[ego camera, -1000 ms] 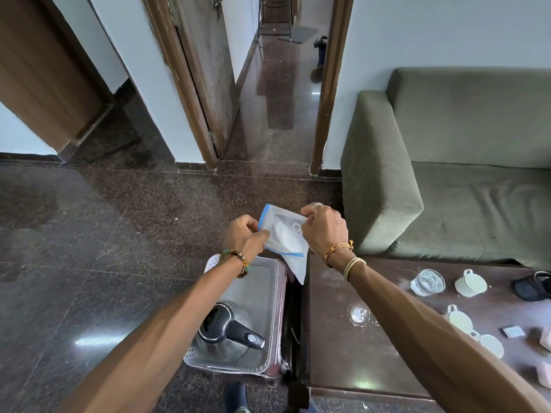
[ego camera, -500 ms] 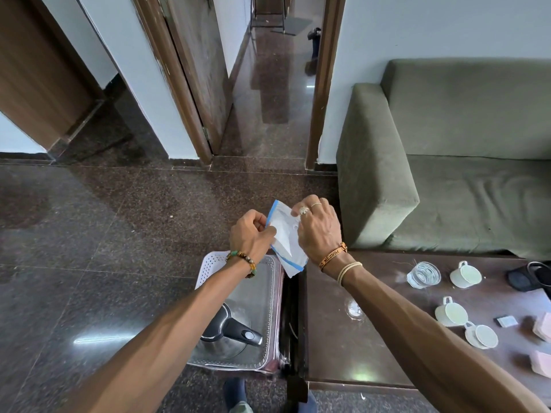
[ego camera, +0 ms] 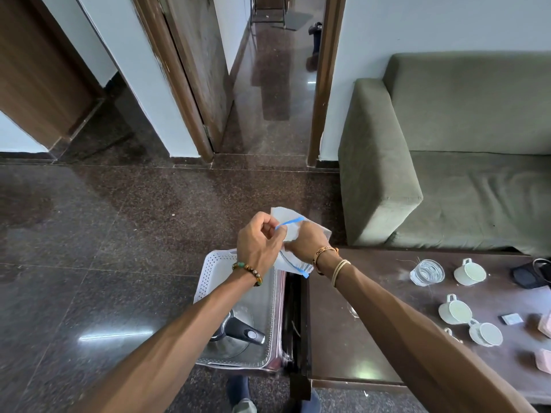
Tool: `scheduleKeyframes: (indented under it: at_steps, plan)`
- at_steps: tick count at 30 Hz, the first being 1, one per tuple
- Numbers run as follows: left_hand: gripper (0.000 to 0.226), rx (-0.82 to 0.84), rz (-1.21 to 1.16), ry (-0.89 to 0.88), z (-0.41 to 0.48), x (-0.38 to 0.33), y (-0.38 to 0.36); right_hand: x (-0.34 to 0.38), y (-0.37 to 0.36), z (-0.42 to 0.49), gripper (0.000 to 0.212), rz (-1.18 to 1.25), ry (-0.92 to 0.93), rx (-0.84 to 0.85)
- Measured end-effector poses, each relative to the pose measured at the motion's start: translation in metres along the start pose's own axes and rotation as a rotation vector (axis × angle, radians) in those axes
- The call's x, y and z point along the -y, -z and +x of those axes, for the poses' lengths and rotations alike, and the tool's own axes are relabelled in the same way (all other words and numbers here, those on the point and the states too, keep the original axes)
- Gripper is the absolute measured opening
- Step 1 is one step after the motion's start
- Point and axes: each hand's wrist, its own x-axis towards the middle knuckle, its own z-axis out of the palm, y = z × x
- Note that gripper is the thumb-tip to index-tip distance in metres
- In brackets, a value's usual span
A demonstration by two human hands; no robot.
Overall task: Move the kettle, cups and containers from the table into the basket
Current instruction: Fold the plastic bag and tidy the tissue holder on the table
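The green sofa (ego camera: 465,150) fills the upper right of the frame. The dark table (ego camera: 372,338) occupies the lower right. The white basket (ego camera: 208,272) sits at lower centre, just left of the table, with the kettle (ego camera: 238,338) inside it, below your left forearm. Four white cups (ego camera: 469,272) (ego camera: 454,312) (ego camera: 485,333) (ego camera: 448,332) and a clear glass container (ego camera: 427,272) stand on the table, well to the right of your hands. At frame centre, your left hand (ego camera: 259,245) and right hand (ego camera: 307,241) are close together, both pinched on a clear blue-striped plastic bag (ego camera: 290,231), held above the basket's far edge.
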Motion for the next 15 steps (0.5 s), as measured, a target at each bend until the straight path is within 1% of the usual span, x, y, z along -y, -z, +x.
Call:
scheduleKeyframes:
  at_steps: [4,7,10,12,15]
  plan:
    - [0.013,-0.012,0.035,-0.012,0.001,0.007,0.002,-0.003,0.005,0.003,0.048,-0.047,-0.045,-0.065]
    - [0.012,-0.023,-0.006,0.064,0.004,0.013,0.004,-0.003,0.01,0.005,0.056,-0.126,0.013,-0.1]
    - [0.014,0.006,-0.073,0.133,0.003,0.013,0.002,-0.005,0.013,0.005,0.063,-0.145,0.068,-0.119]
    - [0.017,0.042,-0.126,0.12,0.001,0.011,0.003,-0.004,0.015,0.004,0.067,-0.19,0.075,-0.109]
    - [0.027,0.058,-0.237,0.011,-0.004,0.008,0.007,-0.001,0.021,-0.002,0.071,-0.151,0.071,-0.077]
